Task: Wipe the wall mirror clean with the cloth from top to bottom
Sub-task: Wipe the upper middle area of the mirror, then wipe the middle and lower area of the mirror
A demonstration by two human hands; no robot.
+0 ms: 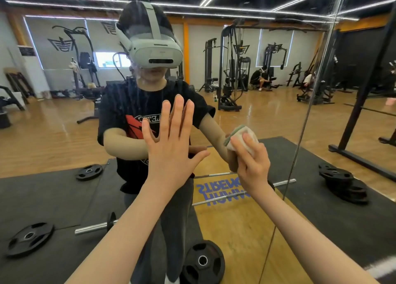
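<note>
Right then, my left hand [171,146] lay flat on the wall mirror [64,123], fingers straight and spread. Just to its right, my right hand [250,161] gripped the bunched cloth [240,137], white with a green edge, pressing it against the glass. Streaks ran down the mirror above both hands.

Gym: cable machine [232,69], weight plates [30,238], barbell [94,227], rubber mats [49,198].
</note>
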